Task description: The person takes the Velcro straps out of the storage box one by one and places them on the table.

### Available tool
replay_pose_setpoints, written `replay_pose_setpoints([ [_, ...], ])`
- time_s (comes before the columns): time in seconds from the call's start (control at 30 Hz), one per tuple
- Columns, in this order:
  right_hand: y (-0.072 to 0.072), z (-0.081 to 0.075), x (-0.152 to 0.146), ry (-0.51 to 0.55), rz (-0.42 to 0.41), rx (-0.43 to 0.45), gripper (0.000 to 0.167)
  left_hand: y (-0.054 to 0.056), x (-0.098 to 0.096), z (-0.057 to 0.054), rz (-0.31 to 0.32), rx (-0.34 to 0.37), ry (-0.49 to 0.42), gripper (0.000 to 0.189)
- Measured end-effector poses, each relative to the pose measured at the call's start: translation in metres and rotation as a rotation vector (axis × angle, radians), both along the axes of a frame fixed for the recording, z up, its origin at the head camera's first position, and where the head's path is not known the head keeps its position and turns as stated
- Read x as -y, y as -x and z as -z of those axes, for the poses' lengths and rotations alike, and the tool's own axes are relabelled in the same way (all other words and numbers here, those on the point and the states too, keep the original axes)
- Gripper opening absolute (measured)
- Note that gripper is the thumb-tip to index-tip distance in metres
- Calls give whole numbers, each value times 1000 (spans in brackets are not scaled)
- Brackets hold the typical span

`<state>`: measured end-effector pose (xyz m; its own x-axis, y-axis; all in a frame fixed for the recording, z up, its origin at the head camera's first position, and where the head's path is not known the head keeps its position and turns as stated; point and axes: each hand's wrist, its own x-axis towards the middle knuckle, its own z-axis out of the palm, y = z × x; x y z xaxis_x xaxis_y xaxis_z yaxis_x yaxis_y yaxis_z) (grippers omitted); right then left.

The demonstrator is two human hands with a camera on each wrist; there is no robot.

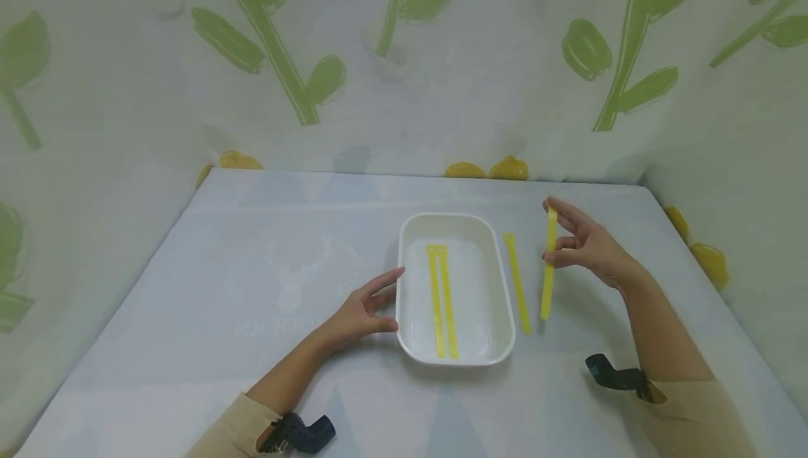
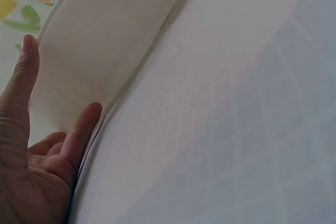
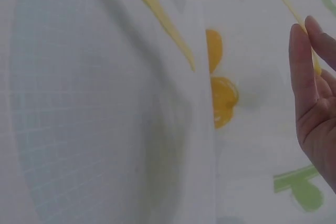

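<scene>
A white, rounded rectangular tray (image 1: pixel 500 325) stands on the table; two yellow strips (image 1: pixel 437 304) lie side by side in it. My left hand (image 1: pixel 362 314) touches the tray's left wall with its fingers and thumb. In the left wrist view the fingertips of that hand (image 2: pixel 44 156) rest along the tray's pale outer side (image 2: pixel 105 35). My right hand (image 1: pixel 587 244) pinches a yellow strip (image 1: pixel 548 290) between thumb and fingers, above the table right of the tray. Between tray and right hand lies another yellow strip (image 1: pixel 517 283), with a small hole at its far end.
The table (image 1: pixel 208 332) has a pale cover with a faint deer print. Behind and beside it hangs a light cloth (image 1: pixel 480 93) with green leaves and yellow flowers. Black wrist cameras (image 1: pixel 303 433) sit by both beige sleeves (image 1: pixel 691 416).
</scene>
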<state>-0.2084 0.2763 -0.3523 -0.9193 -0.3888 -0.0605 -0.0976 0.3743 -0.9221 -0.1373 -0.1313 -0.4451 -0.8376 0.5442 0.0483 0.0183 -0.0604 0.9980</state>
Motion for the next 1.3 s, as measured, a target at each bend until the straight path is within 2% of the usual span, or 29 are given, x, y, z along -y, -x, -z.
replay_pose_setpoints([
  [0.17,-1,13,0,-17,-64,42,97,-1,0,0,2,13,1,94],
  [0.53,1,35,1,-15,-89,132,101,0,0,3,13,-1,-18,97],
  [0.9,7,52,-7,-31,-68,97,101,1,0,2,15,2,-13,96],
  [1.1,9,59,-8,-118,-52,66,102,1,0,0,12,3,-5,98],
  [1.3,12,60,-5,-304,-34,-1,101,0,1,0,9,0,-9,99],
])
